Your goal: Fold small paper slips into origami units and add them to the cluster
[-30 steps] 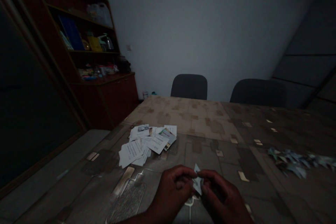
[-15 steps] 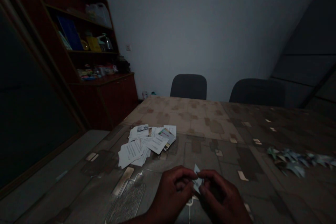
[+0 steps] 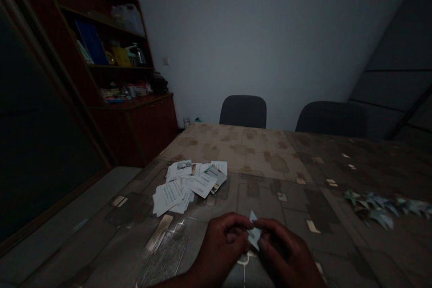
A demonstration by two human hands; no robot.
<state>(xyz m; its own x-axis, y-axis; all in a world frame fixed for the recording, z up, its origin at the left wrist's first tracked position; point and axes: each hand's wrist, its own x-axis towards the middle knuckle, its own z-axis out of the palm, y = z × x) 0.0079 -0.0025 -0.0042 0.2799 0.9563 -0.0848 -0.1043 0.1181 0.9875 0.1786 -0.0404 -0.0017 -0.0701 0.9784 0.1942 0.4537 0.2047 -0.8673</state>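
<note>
Near the table's front, a small piece of folded paper (image 3: 254, 236), pale with a pointed top, is pinched between both hands. My left hand (image 3: 224, 243) is closed on its left side, thumb and forefinger at the edge. On the other side my right hand (image 3: 286, 247) grips it the same way, the thumb lower on the paper. Fingers cover part of the folds. Beyond my left hand lies a loose pile of printed paper cards (image 3: 189, 184). Several folded paper pieces (image 3: 384, 207) sit in a cluster on the right of the table.
A patterned cloth covers the table (image 3: 263, 153). Two dark chairs stand at its far side, one in the middle (image 3: 243, 111) and one to the right (image 3: 330, 117). A dark red cabinet (image 3: 148, 121) with loaded shelves is at the left against the wall. The room is dim.
My right thumb has shifted slightly down and right, and more of the folded paper's face shows. Both hands stay in the same place.
</note>
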